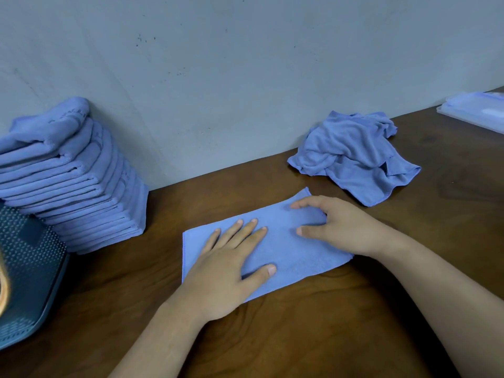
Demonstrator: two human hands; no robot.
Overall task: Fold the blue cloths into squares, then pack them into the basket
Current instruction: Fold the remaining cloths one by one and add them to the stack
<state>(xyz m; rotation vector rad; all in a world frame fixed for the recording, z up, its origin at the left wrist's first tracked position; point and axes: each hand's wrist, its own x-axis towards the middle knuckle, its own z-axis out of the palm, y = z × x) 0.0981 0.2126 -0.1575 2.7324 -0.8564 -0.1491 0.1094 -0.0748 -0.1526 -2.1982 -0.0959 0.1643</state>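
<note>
On the brown counter (300, 336), a blue cloth (286, 252) folded into a strip lies under both hands. The left hand (229, 266) presses flat, fingers straight, on its left half. The right hand (335, 227) rests on its right end, fingers loosely extended. A stack of folded cloths (81, 186) stands just behind the basket (30, 268).

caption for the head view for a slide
Left hand and right hand press a folded blue cloth on the wooden table, between a folded stack and a crumpled cloth.
</note>
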